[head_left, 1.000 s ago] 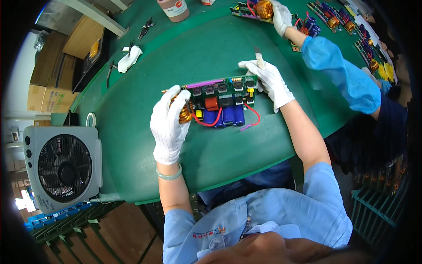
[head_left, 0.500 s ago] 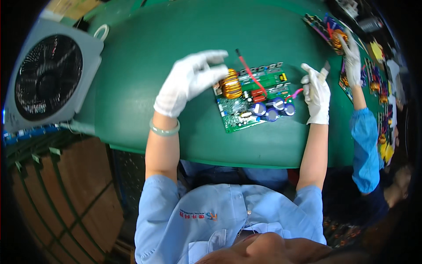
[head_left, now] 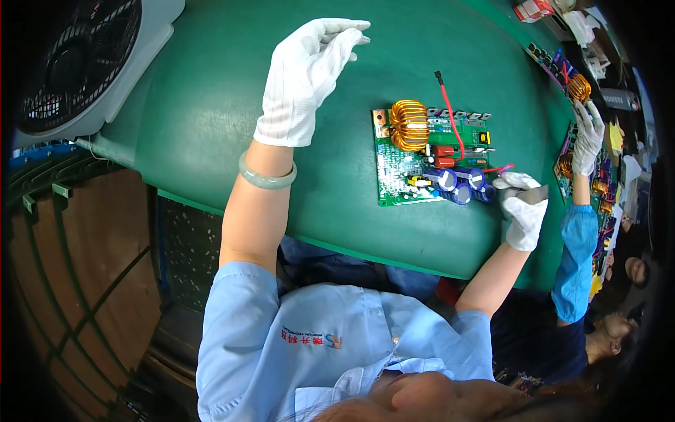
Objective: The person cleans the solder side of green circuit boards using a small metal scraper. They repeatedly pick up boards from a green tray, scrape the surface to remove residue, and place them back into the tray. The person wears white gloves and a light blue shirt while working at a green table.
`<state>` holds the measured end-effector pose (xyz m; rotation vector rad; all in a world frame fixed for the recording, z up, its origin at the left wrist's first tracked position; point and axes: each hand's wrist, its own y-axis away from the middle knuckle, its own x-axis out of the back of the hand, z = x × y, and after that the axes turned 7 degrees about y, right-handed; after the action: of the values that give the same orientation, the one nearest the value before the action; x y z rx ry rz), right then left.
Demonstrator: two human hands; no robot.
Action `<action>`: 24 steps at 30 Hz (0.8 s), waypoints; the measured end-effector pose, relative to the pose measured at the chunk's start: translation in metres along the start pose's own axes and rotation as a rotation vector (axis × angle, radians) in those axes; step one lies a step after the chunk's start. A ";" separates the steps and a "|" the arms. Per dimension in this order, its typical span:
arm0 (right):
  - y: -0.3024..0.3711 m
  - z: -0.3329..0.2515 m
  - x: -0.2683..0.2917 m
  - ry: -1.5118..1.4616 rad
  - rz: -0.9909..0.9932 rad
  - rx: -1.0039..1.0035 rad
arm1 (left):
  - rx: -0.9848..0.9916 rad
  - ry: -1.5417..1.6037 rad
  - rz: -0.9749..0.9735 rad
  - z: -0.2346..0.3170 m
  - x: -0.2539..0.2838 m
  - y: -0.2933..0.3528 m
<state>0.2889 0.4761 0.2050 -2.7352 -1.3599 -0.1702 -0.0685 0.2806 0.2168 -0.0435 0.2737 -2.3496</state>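
Observation:
A green circuit board (head_left: 394,184) lies on the table. It carries a copper-wound ring coil (head_left: 409,126), several blue cylindrical capacitors (head_left: 457,191) and a red wire (head_left: 450,109) standing up with a black end. My left hand (head_left: 306,74), in a white glove, is beyond the board's left side, clear of it. Its fingers stretch out to the right, apart from the thumb, with nothing seen in them. My gloved right hand (head_left: 524,211) is closed round a small tool with a flat grey blade (head_left: 537,194), just off the board's right edge near the capacitors and a pink wire (head_left: 499,169).
A grey box fan (head_left: 84,63) stands at the left. On the right, a co-worker's gloved hand (head_left: 588,137) is by another board with a copper coil (head_left: 579,88). Several more boards line that side. The green table's front edge (head_left: 337,247) runs before me.
My left hand has moved away from the coil, farther up the table. My right hand has lowered and turned, its blade now pointing sideways. The view has shifted too.

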 end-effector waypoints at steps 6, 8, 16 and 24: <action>-0.011 0.005 -0.020 -0.028 -0.054 -0.121 | 0.015 0.044 0.096 0.003 0.006 0.001; -0.012 0.002 -0.019 -0.009 -0.080 -0.145 | -0.012 0.036 0.196 0.001 0.008 -0.002; -0.015 -0.003 -0.019 -0.040 -0.145 -0.107 | 0.028 0.298 0.172 -0.010 0.020 -0.009; -0.015 0.004 -0.008 0.290 -0.192 0.019 | -0.116 -0.214 -0.695 -0.008 -0.026 0.008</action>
<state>0.2726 0.4795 0.1998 -2.4396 -1.5229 -0.5400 -0.0457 0.2948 0.2083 -0.5176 0.3253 -2.9781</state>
